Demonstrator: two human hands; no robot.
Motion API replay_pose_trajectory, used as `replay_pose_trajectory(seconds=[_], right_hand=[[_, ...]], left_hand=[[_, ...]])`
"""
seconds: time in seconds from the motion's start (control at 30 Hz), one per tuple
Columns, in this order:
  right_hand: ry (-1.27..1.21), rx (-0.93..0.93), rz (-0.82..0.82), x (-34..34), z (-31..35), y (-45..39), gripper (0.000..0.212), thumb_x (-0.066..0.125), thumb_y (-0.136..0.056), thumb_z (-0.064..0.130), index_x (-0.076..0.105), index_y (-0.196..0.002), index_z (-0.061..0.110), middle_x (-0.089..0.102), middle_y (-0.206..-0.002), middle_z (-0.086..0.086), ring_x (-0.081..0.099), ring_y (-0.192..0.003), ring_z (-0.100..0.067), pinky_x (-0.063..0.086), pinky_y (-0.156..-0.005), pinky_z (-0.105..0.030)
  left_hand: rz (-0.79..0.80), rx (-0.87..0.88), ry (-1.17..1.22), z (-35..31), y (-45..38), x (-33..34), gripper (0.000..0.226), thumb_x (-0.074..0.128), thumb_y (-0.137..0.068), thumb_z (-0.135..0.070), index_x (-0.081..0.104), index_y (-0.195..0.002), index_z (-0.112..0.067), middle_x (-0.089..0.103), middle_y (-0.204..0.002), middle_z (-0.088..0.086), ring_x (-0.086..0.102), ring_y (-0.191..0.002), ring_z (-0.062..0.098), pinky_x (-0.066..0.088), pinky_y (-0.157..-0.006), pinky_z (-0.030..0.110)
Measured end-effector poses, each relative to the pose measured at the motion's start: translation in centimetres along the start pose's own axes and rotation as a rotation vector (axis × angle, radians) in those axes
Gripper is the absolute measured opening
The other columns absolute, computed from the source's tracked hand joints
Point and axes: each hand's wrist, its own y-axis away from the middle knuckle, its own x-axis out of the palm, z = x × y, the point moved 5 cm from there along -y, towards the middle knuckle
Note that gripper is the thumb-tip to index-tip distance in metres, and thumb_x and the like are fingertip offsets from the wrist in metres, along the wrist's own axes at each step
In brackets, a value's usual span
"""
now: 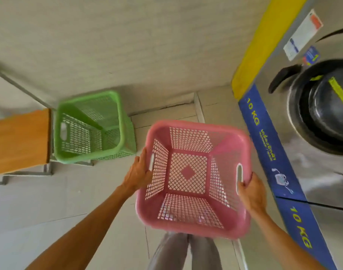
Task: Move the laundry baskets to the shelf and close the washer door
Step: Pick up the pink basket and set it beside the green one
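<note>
An empty pink laundry basket (192, 215) hangs in front of me, above the tiled floor. My left hand (138, 172) grips its left rim by the handle slot. My right hand (251, 191) grips the right rim at the other slot. A green laundry basket (90, 131) stands empty on a low metal frame at the left, beside a wooden shelf board (18, 141). At the right the washer (311, 172) has its round door (326, 106) swung open, the dark glass facing outward.
A pale wall (127, 39) runs behind the green basket. A yellow and blue strip marked "10 KG" (264, 133) edges the washer front. My legs (186, 252) show below the pink basket. Light floor tiles (50, 207) lie at lower left.
</note>
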Motion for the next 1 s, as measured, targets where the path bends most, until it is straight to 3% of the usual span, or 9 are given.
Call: replay_pose_trajectory(seconds=[0.07, 0.17, 0.23, 0.37, 0.5, 0.63, 0.8, 0.9, 1.0], right_hand=[[0.034, -0.041, 0.047, 1.8, 3.4, -3.6, 0.025, 0.054, -0.075, 0.04, 0.055, -0.09, 0.021, 0.063, -0.077, -0.002, 0.063, -0.062, -0.024, 0.057, -0.056, -0.042], [0.045, -0.114, 0.107, 3.1, 9.1, -8.4, 0.028, 0.054, -0.068, 0.03, 0.059, -0.092, 0.017, 0.064, -0.079, -0.004, 0.063, -0.063, -0.025, 0.053, -0.056, -0.034], [0.06, -0.128, 0.121, 4.0, 12.9, -11.2, 0.027, 0.057, -0.07, 0.022, 0.061, -0.095, 0.012, 0.064, -0.083, -0.008, 0.062, -0.067, -0.029, 0.046, -0.057, -0.029], [0.088, -0.18, 0.178, 6.2, 18.3, -16.8, 0.026, 0.06, -0.077, 0.015, 0.058, -0.102, 0.009, 0.064, -0.093, -0.013, 0.062, -0.069, -0.027, 0.049, -0.055, -0.03], [0.092, -0.209, 0.319, 10.2, 22.4, -23.4, 0.027, 0.065, -0.081, 0.005, 0.057, -0.107, 0.005, 0.065, -0.087, -0.01, 0.06, -0.057, -0.012, 0.04, -0.04, -0.016], [0.105, -0.231, 0.441, 14.0, 25.2, -28.4, 0.029, 0.065, -0.082, -0.001, 0.056, -0.11, 0.004, 0.064, -0.082, -0.004, 0.065, -0.061, -0.013, 0.048, -0.043, -0.021], [0.148, -0.239, 0.451, 17.7, 27.3, -33.0, 0.032, 0.063, -0.083, -0.007, 0.059, -0.113, 0.001, 0.069, -0.09, -0.011, 0.065, -0.061, -0.015, 0.047, -0.044, -0.019], [0.198, -0.235, 0.46, 19.1, 27.7, -34.5, 0.033, 0.063, -0.083, -0.009, 0.058, -0.114, 0.0, 0.067, -0.09, -0.01, 0.061, -0.058, -0.011, 0.044, -0.041, -0.016], [0.202, -0.239, 0.471, 19.6, 28.2, -35.2, 0.032, 0.061, -0.085, -0.007, 0.057, -0.116, 0.001, 0.067, -0.091, -0.011, 0.064, -0.059, -0.012, 0.047, -0.041, -0.018]], left_hand=[[0.0, -0.003, -0.005, 1.8, -2.8, -1.6, 0.096, 0.047, -0.075, -0.028, -0.003, -0.156, -0.026, 0.054, -0.12, 0.012, 0.06, -0.097, 0.031, 0.058, -0.072, 0.051], [-0.006, -0.04, 0.039, 4.0, -7.4, -3.4, 0.078, 0.044, -0.072, -0.025, 0.022, -0.146, -0.015, 0.058, -0.102, 0.006, 0.062, -0.08, 0.03, 0.057, -0.058, 0.046], [-0.007, -0.078, 0.035, 4.8, -10.2, -4.7, 0.076, 0.042, -0.075, -0.022, 0.018, -0.147, -0.017, 0.056, -0.106, 0.012, 0.06, -0.08, 0.034, 0.057, -0.058, 0.052], [-0.011, -0.145, 0.017, 4.3, -14.5, -6.7, 0.091, 0.052, -0.082, -0.003, -0.001, -0.155, -0.01, 0.044, -0.114, 0.016, 0.051, -0.093, 0.033, 0.055, -0.073, 0.048], [-0.003, -0.227, 0.06, 8.4, -21.9, -4.7, 0.094, 0.045, -0.078, 0.002, -0.009, -0.154, -0.007, 0.049, -0.108, 0.022, 0.05, -0.081, 0.031, 0.057, -0.066, 0.045], [0.033, -0.241, 0.052, 8.6, -26.5, -4.9, 0.106, 0.062, -0.077, 0.002, -0.011, -0.153, -0.002, 0.045, -0.129, 0.021, 0.045, -0.101, 0.03, 0.05, -0.092, 0.047], [0.019, -0.234, 0.093, 10.0, -31.1, -4.6, 0.096, 0.055, -0.082, 0.008, -0.009, -0.152, 0.006, 0.052, -0.124, 0.028, 0.047, -0.107, 0.043, 0.044, -0.096, 0.058], [-0.003, -0.264, 0.166, 11.0, -32.6, -4.7, 0.086, 0.048, -0.082, 0.0, -0.002, -0.153, 0.003, 0.057, -0.112, 0.019, 0.049, -0.103, 0.039, 0.044, -0.092, 0.061], [0.002, -0.247, 0.182, 10.1, -33.1, -5.5, 0.082, 0.05, -0.087, -0.005, 0.001, -0.152, 0.004, 0.056, -0.125, 0.025, 0.046, -0.118, 0.046, 0.035, -0.104, 0.055]])
